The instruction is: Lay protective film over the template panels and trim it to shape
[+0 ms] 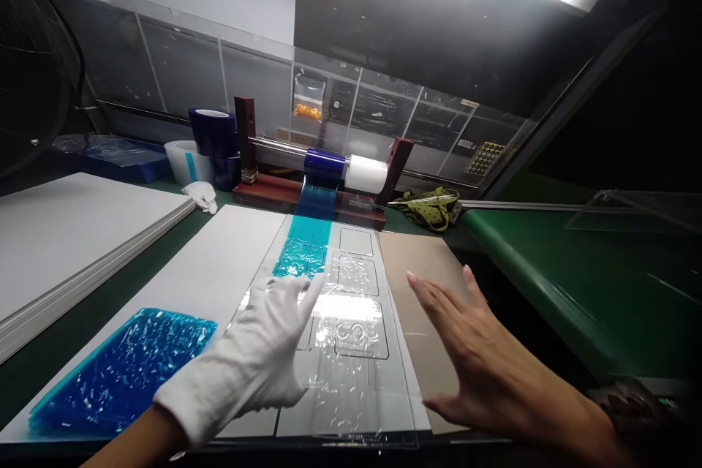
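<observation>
My left hand (268, 344), in a white glove, is over the left side of a clear plastic sheet (362, 395) that lies on white board with printed rounded frames. Its fingers are spread and reach the near end of a blue film strip (314, 227); whether they touch it I cannot tell. That strip runs down from a dark blue film roll (325, 167) on a rod. My bare right hand (466, 336) hovers over brown cardboard (420, 292) to the right, fingers apart, holding nothing. A stack of blue film pieces (121, 373) lies at the front left.
A white roll (365, 173) shares the rod on a dark red wooden stand (263, 190). More film rolls (211, 131) stand behind left. White boards (82, 234) are stacked at left, a crumpled white glove (202, 195) beside them. A green belt (592, 285) runs at right.
</observation>
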The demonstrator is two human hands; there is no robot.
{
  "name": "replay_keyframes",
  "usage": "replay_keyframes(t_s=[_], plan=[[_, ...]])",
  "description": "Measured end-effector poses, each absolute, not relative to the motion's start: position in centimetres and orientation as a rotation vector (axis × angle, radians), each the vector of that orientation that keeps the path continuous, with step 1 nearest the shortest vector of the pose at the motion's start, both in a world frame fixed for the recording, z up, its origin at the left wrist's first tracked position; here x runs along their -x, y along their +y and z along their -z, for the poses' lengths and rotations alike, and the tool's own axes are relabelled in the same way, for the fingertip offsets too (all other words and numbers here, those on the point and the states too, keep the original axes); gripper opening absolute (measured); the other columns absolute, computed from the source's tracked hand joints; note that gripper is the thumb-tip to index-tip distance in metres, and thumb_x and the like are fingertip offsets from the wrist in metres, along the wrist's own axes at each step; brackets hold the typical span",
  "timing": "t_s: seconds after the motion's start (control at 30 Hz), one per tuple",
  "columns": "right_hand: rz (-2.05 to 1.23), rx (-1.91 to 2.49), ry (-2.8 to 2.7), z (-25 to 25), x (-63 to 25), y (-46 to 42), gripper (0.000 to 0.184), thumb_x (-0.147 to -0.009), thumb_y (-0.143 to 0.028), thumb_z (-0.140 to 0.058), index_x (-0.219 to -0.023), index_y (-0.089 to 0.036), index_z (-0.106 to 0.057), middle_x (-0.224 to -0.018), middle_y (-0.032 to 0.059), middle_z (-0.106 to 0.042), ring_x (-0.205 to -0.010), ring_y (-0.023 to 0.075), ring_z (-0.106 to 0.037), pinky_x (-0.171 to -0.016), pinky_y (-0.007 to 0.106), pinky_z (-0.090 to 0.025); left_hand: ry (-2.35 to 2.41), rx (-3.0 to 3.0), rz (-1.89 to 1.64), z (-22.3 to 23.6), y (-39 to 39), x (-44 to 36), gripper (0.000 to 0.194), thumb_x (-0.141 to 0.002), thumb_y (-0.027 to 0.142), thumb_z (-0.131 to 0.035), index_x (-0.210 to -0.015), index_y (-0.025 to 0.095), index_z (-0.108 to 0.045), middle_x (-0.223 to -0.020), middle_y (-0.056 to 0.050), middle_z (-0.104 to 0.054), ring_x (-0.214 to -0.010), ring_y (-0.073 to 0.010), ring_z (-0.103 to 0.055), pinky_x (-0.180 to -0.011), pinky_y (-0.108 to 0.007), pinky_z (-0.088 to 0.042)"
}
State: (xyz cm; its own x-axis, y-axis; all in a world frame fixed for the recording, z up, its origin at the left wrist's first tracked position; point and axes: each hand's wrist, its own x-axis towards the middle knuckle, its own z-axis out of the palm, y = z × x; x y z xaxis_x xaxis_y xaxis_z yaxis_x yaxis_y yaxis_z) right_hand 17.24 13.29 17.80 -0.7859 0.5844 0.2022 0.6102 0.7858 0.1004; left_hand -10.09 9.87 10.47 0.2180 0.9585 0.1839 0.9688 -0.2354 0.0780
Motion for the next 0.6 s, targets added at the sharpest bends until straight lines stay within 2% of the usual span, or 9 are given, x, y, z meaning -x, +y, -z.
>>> replay_keyframes(t_s=[0.07,0.13,0.2,0.23,0.3,0.4,0.5,0.53,0.6], plan=[[0.126,0.928,-2.834,-17.2,-19.0,13.5,0.124,-0.065,-0.042,-0.075,-0.152,-0.016,0.010,-0.149,0.0201,-0.035,-0.133,0.0421,-0.038,-0.110,0.072,-0.006,-1.870,2.514,0.360,-10.5,9.7,11.0,0.114,-0.054,0.045,-0.062,-0.149,0.014,-0.009,-0.129,-0.021,-0.039,-0.114,-0.0411,-0.040,-0.095,-0.062,-0.036],[-0.012,0.938,-2.861,-16.5,-20.5,13.4,0.122,-0.068,-0.046,-0.074,-0.152,-0.018,0.011,-0.150,0.0212,-0.032,-0.135,0.0443,-0.031,-0.105,0.073,-0.022,-1.883,2.614,0.418,-10.7,9.1,11.6,0.108,-0.053,0.040,-0.062,-0.148,0.023,-0.013,-0.133,-0.016,-0.038,-0.117,-0.0379,-0.039,-0.099,-0.059,-0.037],[-0.195,1.005,-2.879,-15.7,-21.8,13.3,0.123,-0.068,-0.049,-0.075,-0.152,-0.022,0.009,-0.150,0.0206,-0.032,-0.136,0.0459,-0.025,-0.097,0.068,-0.040,-1.893,2.701,0.429,-11.0,8.3,11.5,0.109,-0.049,0.033,-0.064,-0.146,0.031,-0.016,-0.133,-0.012,-0.039,-0.117,-0.0365,-0.040,-0.094,-0.055,-0.043],[-0.305,1.038,-2.884,-15.4,-22.3,13.4,0.125,-0.065,-0.050,-0.078,-0.152,-0.024,0.008,-0.151,0.0198,-0.031,-0.136,0.0459,-0.021,-0.094,0.064,-0.045,-1.896,2.728,0.430,-11.1,7.8,11.2,0.110,-0.046,0.029,-0.064,-0.145,0.034,-0.017,-0.133,-0.010,-0.040,-0.117,-0.0352,-0.041,-0.090,-0.052,-0.047],[-0.503,1.092,-2.865,-14.6,-23.1,13.6,0.128,-0.062,-0.047,-0.082,-0.152,-0.027,0.007,-0.152,0.0179,-0.030,-0.137,0.0446,-0.017,-0.093,0.059,-0.048,-1.902,2.713,0.455,-11.2,7.3,10.2,0.113,-0.042,0.022,-0.062,-0.144,0.036,-0.017,-0.131,-0.008,-0.043,-0.116,-0.0324,-0.044,-0.086,-0.047,-0.050],[-0.598,1.138,-2.763,-13.5,-23.2,14.4,0.127,-0.063,-0.044,-0.081,-0.151,-0.027,0.008,-0.154,0.0182,-0.026,-0.140,0.0427,-0.015,-0.101,0.064,-0.036,-2.027,2.435,0.557,-10.3,8.2,8.3,0.106,-0.048,0.032,-0.064,-0.145,0.026,-0.021,-0.131,-0.013,-0.044,-0.118,-0.0345,-0.043,-0.096,-0.055,-0.042],[-0.543,1.178,-2.608,-11.9,-22.3,16.2,0.122,-0.069,-0.046,-0.075,-0.150,-0.025,0.014,-0.152,0.0187,-0.028,-0.141,0.0377,-0.021,-0.108,0.069,-0.010,-2.301,2.034,0.671,-8.9,10.6,6.8,0.106,-0.060,0.058,-0.060,-0.145,0.010,-0.020,-0.134,-0.024,-0.038,-0.121,-0.0434,-0.040,-0.096,-0.065,-0.036],[-0.528,1.206,-2.553,-11.2,-22.0,17.1,0.121,-0.071,-0.047,-0.073,-0.150,-0.025,0.016,-0.151,0.0182,-0.030,-0.141,0.0355,-0.023,-0.109,0.067,-0.004,-2.380,1.939,0.715,-8.4,11.3,6.5,0.109,-0.061,0.064,-0.059,-0.145,0.008,-0.019,-0.135,-0.025,-0.035,-0.121,-0.0450,-0.040,-0.093,-0.065,-0.039],[-0.516,1.307,-2.438,-9.5,-21.8,19.6,0.118,-0.073,-0.049,-0.070,-0.149,-0.024,0.017,-0.147,0.0171,-0.034,-0.140,0.0327,-0.027,-0.110,0.065,0.001,-2.475,1.871,0.878,-7.9,12.2,5.9,0.113,-0.060,0.068,-0.059,-0.146,0.007,-0.016,-0.136,-0.024,-0.034,-0.123,-0.0433,-0.040,-0.094,-0.060,-0.042]])
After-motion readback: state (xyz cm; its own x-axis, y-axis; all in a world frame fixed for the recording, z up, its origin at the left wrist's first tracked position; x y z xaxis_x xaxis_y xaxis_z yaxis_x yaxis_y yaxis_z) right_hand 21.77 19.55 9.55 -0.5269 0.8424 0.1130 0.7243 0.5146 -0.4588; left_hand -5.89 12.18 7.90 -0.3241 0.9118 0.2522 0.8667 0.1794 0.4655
